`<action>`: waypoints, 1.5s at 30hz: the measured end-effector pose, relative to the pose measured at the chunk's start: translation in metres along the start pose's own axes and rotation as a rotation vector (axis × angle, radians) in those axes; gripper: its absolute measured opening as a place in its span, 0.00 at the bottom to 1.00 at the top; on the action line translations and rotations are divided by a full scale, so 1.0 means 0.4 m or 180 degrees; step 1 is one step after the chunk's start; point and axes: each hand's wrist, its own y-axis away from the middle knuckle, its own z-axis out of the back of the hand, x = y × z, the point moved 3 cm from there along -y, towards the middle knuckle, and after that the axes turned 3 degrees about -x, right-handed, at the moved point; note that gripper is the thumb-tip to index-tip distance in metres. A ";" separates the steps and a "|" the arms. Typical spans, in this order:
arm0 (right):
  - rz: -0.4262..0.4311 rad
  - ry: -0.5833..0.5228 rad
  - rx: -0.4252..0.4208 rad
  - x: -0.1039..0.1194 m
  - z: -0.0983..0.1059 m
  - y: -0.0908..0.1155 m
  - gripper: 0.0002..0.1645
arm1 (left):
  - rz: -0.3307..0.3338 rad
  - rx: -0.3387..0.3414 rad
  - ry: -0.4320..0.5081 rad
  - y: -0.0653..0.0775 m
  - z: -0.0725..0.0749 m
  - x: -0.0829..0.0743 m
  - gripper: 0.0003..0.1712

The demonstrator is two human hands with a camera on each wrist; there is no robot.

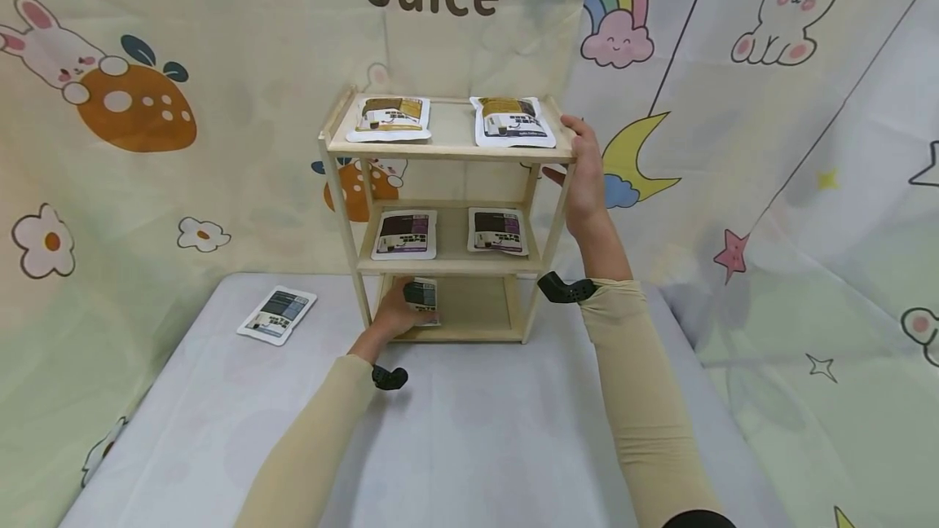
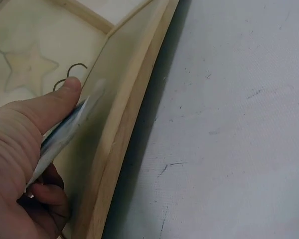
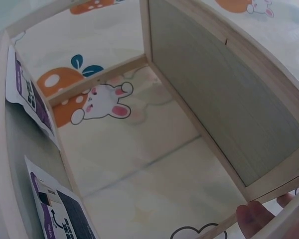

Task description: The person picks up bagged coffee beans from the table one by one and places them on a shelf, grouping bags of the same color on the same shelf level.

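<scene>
A three-tier wooden shelf (image 1: 449, 153) stands on the table against the backdrop. At its bottom tier, my left hand (image 1: 393, 313) pinches a white packet with a dark label (image 1: 424, 295) between thumb and fingers. In the left wrist view this packet (image 2: 65, 130) is tilted above the tier's board (image 2: 120, 94). My right hand (image 1: 587, 184) grips the shelf's upper right corner; in the right wrist view its fingertips (image 3: 254, 219) show at the frame. Purple-labelled packets lie on the middle tier, left (image 1: 405, 236) and right (image 1: 497, 231).
Two yellow-labelled packets lie on the top tier, left (image 1: 390, 119) and right (image 1: 512, 122). Another dark-labelled packet (image 1: 277, 316) lies on the white-covered table (image 1: 469, 430), left of the shelf. A printed cloth backdrop (image 1: 249, 104) reading "Juice" rises behind.
</scene>
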 end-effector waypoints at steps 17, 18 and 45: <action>-0.0015 -0.0048 -0.0003 -0.004 -0.001 -0.003 0.32 | 0.0113 0.0131 -0.0497 0.001 0.000 -0.004 0.60; -0.0015 -0.0054 0.0006 -0.004 -0.001 -0.003 0.32 | 0.0110 0.0116 -0.0541 0.002 -0.002 -0.004 0.60; 0.0025 -0.0089 0.0018 -0.002 0.003 0.000 0.31 | -0.0134 -0.0231 -0.0953 0.037 -0.010 -0.006 0.54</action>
